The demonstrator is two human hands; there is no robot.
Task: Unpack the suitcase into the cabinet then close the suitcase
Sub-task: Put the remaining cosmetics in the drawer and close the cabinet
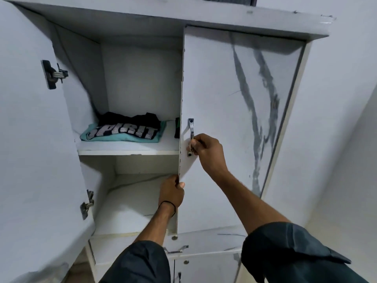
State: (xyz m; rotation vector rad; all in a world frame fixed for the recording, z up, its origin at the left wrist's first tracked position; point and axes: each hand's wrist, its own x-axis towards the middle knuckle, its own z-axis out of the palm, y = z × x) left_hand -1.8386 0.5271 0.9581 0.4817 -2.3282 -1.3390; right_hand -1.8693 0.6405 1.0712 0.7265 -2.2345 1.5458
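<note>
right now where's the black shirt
Head view, left of centre: the black shirt on the upper shelf atop a teal garment, left of the door handle.

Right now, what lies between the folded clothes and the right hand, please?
Head view: bare shelf, a half-hidden dark item, then the door edge near the right hand.

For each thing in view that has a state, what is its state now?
Left door, open wide.
Right door, ajar, held by both hands.
Right hand, grips the door handle.
Left hand, grips the right door's edge.
Folded clothes, stacked on the upper shelf.
</note>
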